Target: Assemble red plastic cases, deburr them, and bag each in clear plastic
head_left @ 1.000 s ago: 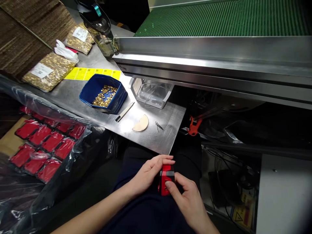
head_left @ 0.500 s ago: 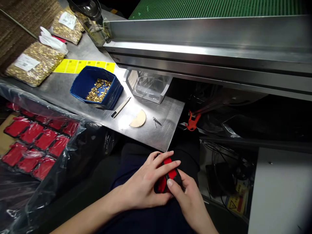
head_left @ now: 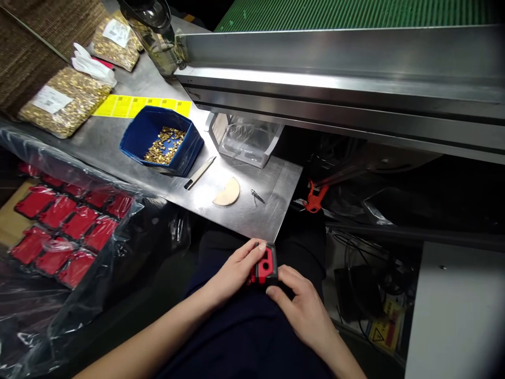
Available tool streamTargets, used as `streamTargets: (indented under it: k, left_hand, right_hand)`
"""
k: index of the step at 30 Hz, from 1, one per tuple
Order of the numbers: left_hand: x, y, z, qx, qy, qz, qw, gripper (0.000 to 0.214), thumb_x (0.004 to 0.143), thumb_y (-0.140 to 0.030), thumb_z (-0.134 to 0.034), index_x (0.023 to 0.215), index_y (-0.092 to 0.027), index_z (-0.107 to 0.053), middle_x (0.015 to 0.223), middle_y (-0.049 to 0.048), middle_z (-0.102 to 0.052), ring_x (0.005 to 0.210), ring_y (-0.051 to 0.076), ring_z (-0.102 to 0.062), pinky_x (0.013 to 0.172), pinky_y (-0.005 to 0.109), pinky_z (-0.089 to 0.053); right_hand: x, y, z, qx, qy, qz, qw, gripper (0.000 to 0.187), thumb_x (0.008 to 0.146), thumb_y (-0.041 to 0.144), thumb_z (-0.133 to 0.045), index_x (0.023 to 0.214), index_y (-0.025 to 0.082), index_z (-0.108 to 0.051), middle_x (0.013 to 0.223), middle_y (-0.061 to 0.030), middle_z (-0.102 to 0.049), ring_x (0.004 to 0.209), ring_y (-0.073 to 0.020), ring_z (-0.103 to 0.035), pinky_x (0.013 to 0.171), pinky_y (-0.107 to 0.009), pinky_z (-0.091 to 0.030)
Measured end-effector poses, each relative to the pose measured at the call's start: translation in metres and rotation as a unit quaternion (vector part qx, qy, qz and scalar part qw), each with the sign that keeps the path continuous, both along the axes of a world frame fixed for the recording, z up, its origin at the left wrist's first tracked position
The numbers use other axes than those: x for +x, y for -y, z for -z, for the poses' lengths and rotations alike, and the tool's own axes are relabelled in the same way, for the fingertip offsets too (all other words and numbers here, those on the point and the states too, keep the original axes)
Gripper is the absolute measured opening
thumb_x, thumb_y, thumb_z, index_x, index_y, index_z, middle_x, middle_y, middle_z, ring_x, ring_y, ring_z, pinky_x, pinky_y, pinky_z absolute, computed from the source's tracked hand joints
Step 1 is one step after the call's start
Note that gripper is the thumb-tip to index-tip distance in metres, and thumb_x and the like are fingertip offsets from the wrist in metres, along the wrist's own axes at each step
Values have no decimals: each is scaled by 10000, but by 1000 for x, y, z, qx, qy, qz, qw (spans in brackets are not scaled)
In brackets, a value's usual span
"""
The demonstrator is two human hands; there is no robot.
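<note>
I hold a small red and black block (head_left: 265,267) over my lap, between both hands. My left hand (head_left: 235,271) curls around its left side; my right hand (head_left: 302,305) grips it from below right. Its red face, showing a round hole, points up at me.

Head-worn camera looks forward and down over the table (head_left: 276,205).

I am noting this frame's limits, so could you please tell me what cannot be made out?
Head view:
red and black part: sides hidden by the left hand and right hand.
bag label: print too small to read.
clear container: top cut by the upper edge.
</note>
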State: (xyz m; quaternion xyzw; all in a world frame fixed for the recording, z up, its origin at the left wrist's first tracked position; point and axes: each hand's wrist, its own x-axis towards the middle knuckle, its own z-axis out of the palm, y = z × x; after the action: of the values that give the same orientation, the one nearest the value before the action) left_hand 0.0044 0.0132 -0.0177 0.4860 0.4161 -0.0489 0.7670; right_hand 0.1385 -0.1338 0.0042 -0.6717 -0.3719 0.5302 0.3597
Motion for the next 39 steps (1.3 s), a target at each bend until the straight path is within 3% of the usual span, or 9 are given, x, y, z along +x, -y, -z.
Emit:
streamTargets:
  k: [4, 8, 12, 19, 24, 29, 32, 36, 39]
  left_hand:
    - [7, -5, 7, 98, 30, -23, 994, 441, 1022, -513, -516, 1310, -210, -657, 1416, 83, -599, 1363, 278, -480, 1183, 384, -332]
    - [3, -14, 4, 70, 152, 24, 986, 462, 1011, -395, -580, 1447, -244, -548, 1406, 89, -583, 1280, 263, -550, 1102, 385, -433]
    - [-5, -18, 1, 135, 195, 92, 967, 473, 980, -340, -634, 1438, -249, -565, 1392, 85, -548, 1280, 255, -529, 1131, 381, -395]
    - [-7, -5, 2, 193, 190, 60, 961, 639, 905, -293, -706, 1508, -254, -496, 1361, 97, -533, 1241, 265, -540, 1102, 397, -417]
    - [-4, 1, 6, 134, 174, -12, 976, 490, 1036, -376, -548, 1515, -293, -497, 1383, 68, -578, 1265, 238, -540, 1101, 358, -393]
    - [3, 1, 14, 14, 113, -72, 991, 468, 1035, -451, -552, 1460, -255, -570, 1264, 61, -647, 966, 170, -602, 816, 267, -469]
    - [3, -2, 14, -10, 111, -109, 988, 529, 1058, -549, -443, 1393, -186, -632, 1214, 93, -663, 1005, 196, -617, 860, 287, -485]
    - [-4, -8, 7, 1, 147, -39, 988, 593, 982, -533, -623, 1486, -232, -542, 1418, 97, -602, 1277, 266, -567, 1085, 352, -433]
    - [-7, -11, 11, 17, 130, -3, 991, 612, 928, -452, -728, 1475, -242, -552, 1426, 95, -618, 1294, 279, -577, 1102, 365, -434]
  right_hand:
    - [-5, -4, 11, 45, -8, 55, 997, 235, 1050, 376, -546, 969, 219, -701, 958, -16, -649, 917, -158, -611, 836, -248, -445]
    - [-7, -3, 17, 37, -17, 106, 994, 291, 1044, 408, -552, 876, 199, -667, 893, -10, -608, 835, -144, -565, 757, -245, -429]
    - [-7, -3, 20, 31, -29, 116, 992, 294, 1031, 425, -573, 864, 202, -667, 821, 8, -540, 763, -131, -512, 693, -243, -401]
    - [-4, -2, 16, 43, -30, 75, 996, 273, 1032, 384, -582, 852, 207, -686, 889, -7, -628, 833, -142, -590, 741, -245, -428]
    - [-3, -4, 10, 70, -23, 49, 996, 196, 1033, 344, -590, 939, 239, -727, 925, 4, -657, 871, -130, -614, 791, -222, -443]
    - [-6, -9, 8, 80, -25, 39, 996, 185, 1035, 331, -588, 936, 238, -714, 902, 11, -624, 848, -117, -586, 776, -205, -426]
    - [-5, -11, 11, 83, -36, 49, 995, 214, 1041, 349, -575, 922, 236, -713, 886, 11, -608, 829, -118, -575, 760, -208, -420]
    - [-3, -7, 18, 62, -49, 67, 995, 267, 1037, 392, -573, 866, 212, -672, 867, 7, -584, 817, -125, -564, 753, -217, -420]
    - [-4, -5, 25, 46, -83, 69, 993, 290, 1036, 432, -562, 897, 202, -672, 895, -4, -602, 843, -141, -572, 765, -231, -429]
